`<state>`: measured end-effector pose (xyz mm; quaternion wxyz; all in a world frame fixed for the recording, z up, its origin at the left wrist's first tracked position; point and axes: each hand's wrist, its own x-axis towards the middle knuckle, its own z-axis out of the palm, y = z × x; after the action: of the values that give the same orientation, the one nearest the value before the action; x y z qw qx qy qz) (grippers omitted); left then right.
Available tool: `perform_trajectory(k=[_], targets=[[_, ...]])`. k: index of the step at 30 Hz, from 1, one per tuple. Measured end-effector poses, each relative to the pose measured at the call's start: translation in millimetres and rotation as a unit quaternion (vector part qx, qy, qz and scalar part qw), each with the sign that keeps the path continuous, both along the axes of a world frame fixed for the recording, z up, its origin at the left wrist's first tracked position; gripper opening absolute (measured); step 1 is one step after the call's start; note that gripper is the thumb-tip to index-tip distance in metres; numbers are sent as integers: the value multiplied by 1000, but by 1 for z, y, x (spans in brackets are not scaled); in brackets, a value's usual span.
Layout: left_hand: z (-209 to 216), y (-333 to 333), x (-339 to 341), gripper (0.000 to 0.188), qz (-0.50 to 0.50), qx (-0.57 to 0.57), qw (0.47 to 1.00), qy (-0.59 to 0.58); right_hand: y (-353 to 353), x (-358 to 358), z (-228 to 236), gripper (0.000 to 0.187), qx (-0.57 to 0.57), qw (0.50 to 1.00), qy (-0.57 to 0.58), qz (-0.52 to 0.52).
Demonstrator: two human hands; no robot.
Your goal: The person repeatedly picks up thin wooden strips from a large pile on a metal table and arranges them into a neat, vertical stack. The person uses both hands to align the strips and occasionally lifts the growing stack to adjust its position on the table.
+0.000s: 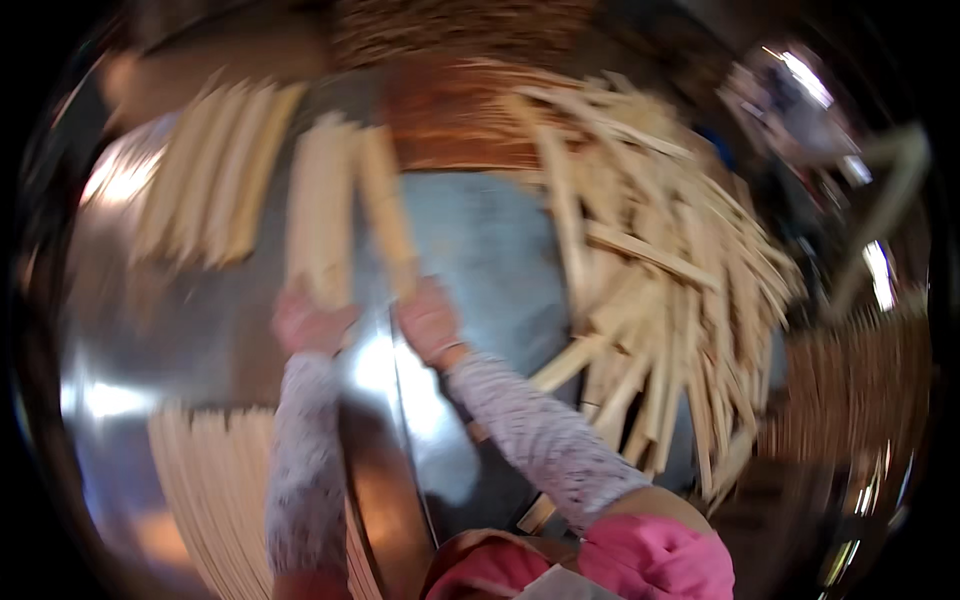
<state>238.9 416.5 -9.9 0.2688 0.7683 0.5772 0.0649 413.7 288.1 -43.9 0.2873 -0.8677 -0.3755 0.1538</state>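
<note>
My left hand point(312, 318) is closed round the near end of a bundle of pale wooden slats point(322, 215) lying lengthwise on the metal table. Just right of it, my right hand point(428, 320) grips the near end of a single wooden slat point(386, 205), which tilts so its far end meets the bundle's right side. Motion blur smears both hands, and the fingertips are partly hidden. Patterned light sleeves cover both forearms.
A loose, tangled heap of slats point(660, 270) covers the table's right side. Neat rows of slats lie at the far left point(215, 170) and near left point(225, 490). A reddish-brown board point(450, 115) lies at the back. More stacked slats point(850, 385) stand beyond the table at right.
</note>
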Motion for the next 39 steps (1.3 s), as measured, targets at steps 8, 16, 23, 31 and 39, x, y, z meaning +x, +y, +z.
perform_trajectory(k=[8,16,23,31,39], targets=[[-24,18,14,90,-38,65,991,114,9,-5,13,84,-65,997,35,-3],[-71,24,0,71,-49,138,974,-175,76,-21,-37,38,131,989,-40,49],[-43,51,20,63,-37,104,987,-113,168,-19,-32,54,116,990,49,59],[-47,183,-8,52,-104,110,988,36,230,-20,-6,71,92,987,117,68],[-24,229,-15,35,-100,229,946,208,229,-10,-18,75,57,988,72,127]])
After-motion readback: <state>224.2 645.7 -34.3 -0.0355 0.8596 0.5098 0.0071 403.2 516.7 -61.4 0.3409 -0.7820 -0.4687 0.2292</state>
